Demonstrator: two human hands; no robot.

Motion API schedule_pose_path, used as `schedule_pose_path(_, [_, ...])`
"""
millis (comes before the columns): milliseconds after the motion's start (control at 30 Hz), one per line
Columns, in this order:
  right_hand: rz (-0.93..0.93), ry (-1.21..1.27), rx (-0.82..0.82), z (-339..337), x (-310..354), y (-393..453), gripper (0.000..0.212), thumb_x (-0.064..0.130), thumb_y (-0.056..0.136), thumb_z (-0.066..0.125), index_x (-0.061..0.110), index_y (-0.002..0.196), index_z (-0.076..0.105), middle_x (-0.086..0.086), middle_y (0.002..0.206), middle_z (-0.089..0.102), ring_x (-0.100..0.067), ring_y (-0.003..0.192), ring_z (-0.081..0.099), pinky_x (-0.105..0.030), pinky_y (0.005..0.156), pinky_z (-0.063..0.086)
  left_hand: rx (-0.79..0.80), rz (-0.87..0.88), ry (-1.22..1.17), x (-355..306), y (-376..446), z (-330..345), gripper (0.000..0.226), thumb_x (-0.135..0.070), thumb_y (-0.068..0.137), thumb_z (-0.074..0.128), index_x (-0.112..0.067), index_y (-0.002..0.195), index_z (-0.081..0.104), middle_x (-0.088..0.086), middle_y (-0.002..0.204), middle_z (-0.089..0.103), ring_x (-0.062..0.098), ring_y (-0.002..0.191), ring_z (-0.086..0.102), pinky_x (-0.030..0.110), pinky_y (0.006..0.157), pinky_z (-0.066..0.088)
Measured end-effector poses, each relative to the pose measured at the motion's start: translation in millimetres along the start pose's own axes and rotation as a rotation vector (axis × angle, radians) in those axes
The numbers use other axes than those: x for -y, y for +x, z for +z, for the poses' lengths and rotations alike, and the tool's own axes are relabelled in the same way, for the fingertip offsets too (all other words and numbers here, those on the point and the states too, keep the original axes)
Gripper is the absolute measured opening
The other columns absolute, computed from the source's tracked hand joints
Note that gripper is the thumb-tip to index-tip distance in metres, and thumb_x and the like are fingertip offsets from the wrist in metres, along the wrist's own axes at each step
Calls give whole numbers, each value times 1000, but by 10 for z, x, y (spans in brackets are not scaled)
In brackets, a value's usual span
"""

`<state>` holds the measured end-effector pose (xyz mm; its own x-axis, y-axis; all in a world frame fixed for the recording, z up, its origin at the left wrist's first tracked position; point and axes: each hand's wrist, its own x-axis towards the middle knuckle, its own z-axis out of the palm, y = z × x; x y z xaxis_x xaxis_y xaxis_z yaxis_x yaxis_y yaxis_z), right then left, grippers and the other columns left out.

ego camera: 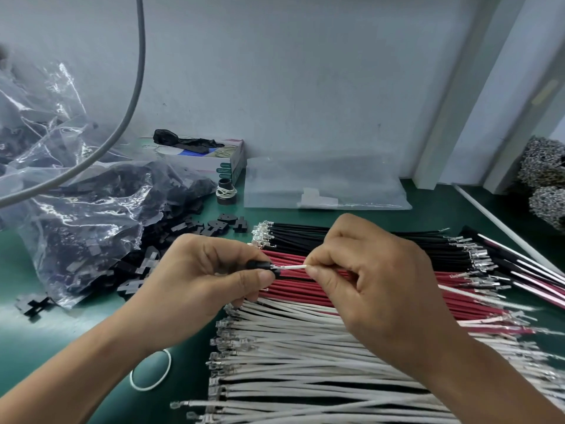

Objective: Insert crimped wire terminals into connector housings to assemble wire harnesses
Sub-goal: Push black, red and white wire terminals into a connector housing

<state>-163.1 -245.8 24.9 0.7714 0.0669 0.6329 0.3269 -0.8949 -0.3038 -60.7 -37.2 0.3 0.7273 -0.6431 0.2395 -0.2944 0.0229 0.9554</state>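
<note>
My left hand [203, 272] pinches a small black connector housing [263, 267] between thumb and fingers. My right hand [367, 270] pinches a white wire [292, 267] whose metal terminal end meets the housing's right side. Below both hands lie rows of crimped wires on the green mat: black wires [299, 235], red wires [290, 293] and white wires [305, 356], terminals pointing left and right. Loose black housings [220, 225] lie scattered to the left of the black wires.
A clear plastic bag [91, 209] full of black housings spills open at left. A grey cable [134, 96] hangs across it. A small box [211, 160], a black spool [226, 192], a flat clear bag [324, 182] and a white rubber band [151, 370] are around.
</note>
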Motion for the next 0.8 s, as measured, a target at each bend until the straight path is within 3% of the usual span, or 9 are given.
schedule_pose_path(167, [-44, 71, -120, 55, -48, -46, 8, 20, 89, 71, 18, 82, 74, 11, 80, 57, -9, 66, 54, -31, 54, 47, 3, 30, -15, 13, -7, -8, 26, -35, 76, 82, -16, 94, 83, 15, 72, 73, 19, 63, 64, 25, 59, 55])
schedule_pose_path(333, [-116, 18, -200, 95, -26, -47, 10, 15, 92, 70, 12, 85, 75, 5, 81, 58, -11, 67, 55, -31, 55, 47, 6, 29, 50, 25, -25, 23, 25, -37, 75, 82, -18, 92, 84, 18, 78, 75, 22, 68, 67, 33, 67, 58])
schedule_pose_path(500, [32, 234, -122, 107, -45, -70, 10, 21, 91, 69, 18, 83, 74, 10, 81, 56, -13, 72, 59, -30, 60, 48, 29, -5, -145, 9, -36, 47, 25, -25, 76, 82, -8, 95, 83, 17, 77, 75, 19, 67, 67, 23, 65, 57])
schedule_pose_path(633, [-18, 159, -86, 171, 1, -101, 10, 18, 91, 70, 15, 82, 73, 9, 81, 56, -9, 68, 54, -29, 58, 46, 2, 0, -71, 28, -37, 82, 16, -15, 80, 85, -7, 94, 83, 23, 77, 73, 23, 66, 66, 25, 64, 58])
schedule_pose_path(800, [47, 226, -48, 158, -38, -95, 10, 28, 90, 70, 21, 84, 75, 14, 82, 57, -9, 73, 59, -31, 61, 50, -11, 3, -12, 32, -15, 53, 30, -33, 74, 84, -12, 96, 82, 21, 78, 74, 26, 68, 66, 28, 66, 58])
